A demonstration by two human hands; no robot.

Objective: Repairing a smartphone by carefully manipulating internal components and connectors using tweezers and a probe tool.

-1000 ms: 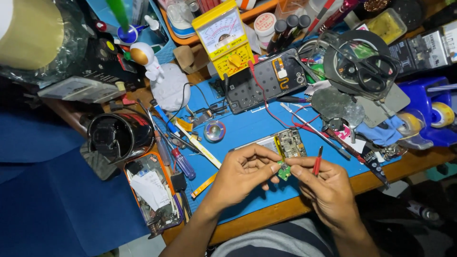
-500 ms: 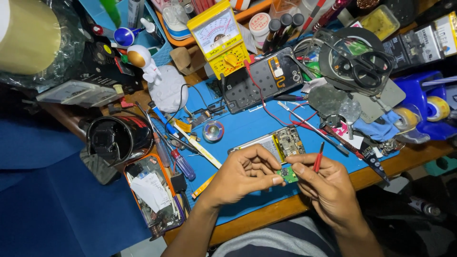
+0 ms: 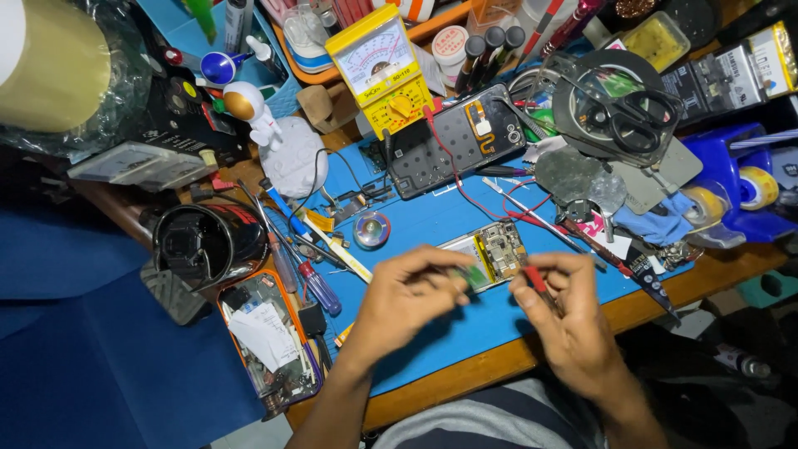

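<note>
Left hand (image 3: 413,293) pinches a small green circuit board (image 3: 475,275), right hand (image 3: 565,320) grips a red tool (image 3: 536,279), with the opened phone (image 3: 489,252) near the desk's front edge lying stripped, so repair looks midway.

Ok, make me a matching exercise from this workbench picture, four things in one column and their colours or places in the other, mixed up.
Things:
1. analogue multimeter
2. scissors
3. astronaut figurine
4. opened phone

Descriptions:
A. white, standing at the mat's far left corner
B. lying on the blue mat just beyond the left hand and right hand
C. yellow case, at the far edge of the mat
D. black handles, resting on a round dark holder at the upper right

Pairs: 1-C, 2-D, 3-A, 4-B
</note>
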